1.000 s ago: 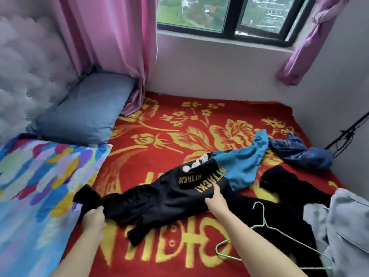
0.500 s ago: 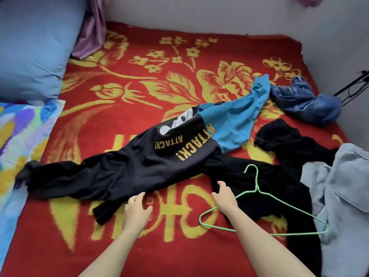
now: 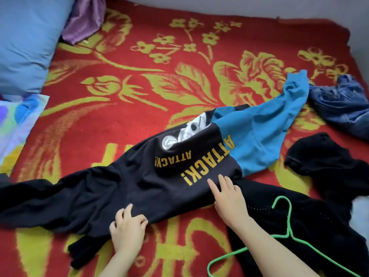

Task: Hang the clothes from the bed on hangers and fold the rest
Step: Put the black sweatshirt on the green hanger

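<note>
A black and blue shirt (image 3: 151,182) with yellow "ATTACK!" lettering lies stretched across the red and yellow blanket (image 3: 123,108). My left hand (image 3: 127,228) rests on the shirt's near edge with its fingers curled into the fabric. My right hand (image 3: 227,194) lies flat on the shirt just below the lettering, fingers straight. A green wire hanger (image 3: 287,232) lies to the right of my right arm, on top of another black garment (image 3: 311,216). A further black piece (image 3: 329,162) and blue jeans (image 3: 343,104) lie at the right.
A blue pillow (image 3: 26,41) sits at the far left with a multicoloured sheet (image 3: 14,120) below it. The purple curtain end (image 3: 83,19) hangs at the top left. A pale grey garment (image 3: 361,212) shows at the right edge. A wall runs behind the bed.
The view has tilted down and closer. My left hand let go of the shirt's left end and came to its near edge. My right hand is again on the shirt by the lettering.
</note>
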The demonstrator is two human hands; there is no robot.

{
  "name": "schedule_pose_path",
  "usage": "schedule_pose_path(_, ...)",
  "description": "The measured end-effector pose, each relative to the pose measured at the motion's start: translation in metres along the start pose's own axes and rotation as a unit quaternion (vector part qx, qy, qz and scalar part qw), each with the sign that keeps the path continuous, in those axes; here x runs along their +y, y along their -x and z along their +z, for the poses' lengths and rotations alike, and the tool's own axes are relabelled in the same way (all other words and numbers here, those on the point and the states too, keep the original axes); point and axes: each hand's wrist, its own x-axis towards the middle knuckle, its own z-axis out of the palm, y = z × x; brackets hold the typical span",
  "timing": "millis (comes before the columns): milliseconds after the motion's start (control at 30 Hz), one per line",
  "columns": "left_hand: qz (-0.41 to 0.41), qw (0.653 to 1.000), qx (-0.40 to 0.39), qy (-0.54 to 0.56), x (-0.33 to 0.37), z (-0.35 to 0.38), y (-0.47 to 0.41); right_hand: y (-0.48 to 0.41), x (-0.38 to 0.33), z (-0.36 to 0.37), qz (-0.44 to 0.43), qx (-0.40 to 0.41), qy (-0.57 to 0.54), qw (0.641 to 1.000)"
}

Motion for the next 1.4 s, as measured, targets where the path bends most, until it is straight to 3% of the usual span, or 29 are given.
schedule_pose_path(133,0.173,0.984,0.045,-0.020,-0.021,-0.013,-0.015,-0.030,0.003,0.008,-0.023,-0.068,0.025,0.997)
schedule_pose_path(233,0.166,0.983,-0.028,-0.073,-0.025,-0.023,-0.021,-0.051,0.010,0.005,-0.052,-0.084,0.055,0.994)
schedule_pose_path(333,0.180,0.982,-0.029,-0.050,-0.028,-0.017,-0.030,-0.081,0.023,-0.017,-0.098,-0.187,0.008,0.977)
schedule_pose_path(400,0.130,0.983,-0.027,0.123,-0.031,-0.026,-0.043,-0.104,0.033,-0.040,-0.061,-0.247,-0.102,0.962)
schedule_pose_path(467,0.028,0.956,-0.013,0.293,-0.035,-0.044,-0.071,-0.125,0.040,-0.055,0.012,-0.158,-0.199,0.967)
schedule_pose_path(533,-0.044,0.919,0.058,0.387,-0.042,-0.072,-0.104,-0.135,0.032,-0.062,0.087,0.079,-0.216,0.969)
schedule_pose_path(600,-0.078,0.907,0.159,0.383,-0.038,-0.104,-0.128,-0.133,0.013,-0.062,0.095,0.262,-0.163,0.946)
schedule_pose_path(667,-0.105,0.931,0.236,0.259,-0.029,-0.117,-0.137,-0.125,-0.006,-0.054,0.063,0.318,-0.153,0.934)
schedule_pose_path(733,-0.023,0.943,0.294,0.154,-0.008,-0.115,-0.127,-0.116,-0.014,-0.037,0.035,0.298,-0.149,0.942)
schedule_pose_path(800,0.129,0.946,0.292,0.058,0.014,-0.093,-0.109,-0.107,-0.011,-0.019,0.015,0.256,-0.111,0.960)
schedule_pose_path(900,0.282,0.942,0.167,-0.073,0.035,-0.046,-0.089,-0.105,0.004,-0.005,0.024,0.191,-0.040,0.981)
schedule_pose_path(1000,0.245,0.964,0.044,-0.092,0.043,-0.016,-0.091,-0.116,0.023,0.006,0.019,0.078,-0.044,0.996)
schedule_pose_path(1067,0.186,0.981,0.024,-0.053,0.045,-0.010,-0.100,-0.119,0.036,0.017,-0.011,-0.019,-0.064,0.998)
schedule_pose_path(1133,0.177,0.983,0.048,-0.007,0.045,-0.005,-0.108,-0.118,0.043,0.026,-0.042,-0.081,-0.062,0.994)
schedule_pose_path(1267,0.151,0.978,0.113,0.090,0.044,-0.001,-0.119,-0.120,0.050,0.028,-0.051,-0.078,-0.083,0.992)
schedule_pose_path(1400,0.110,0.970,0.082,0.200,0.038,-0.013,-0.124,-0.128,0.053,0.010,-0.025,-0.096,-0.194,0.976)
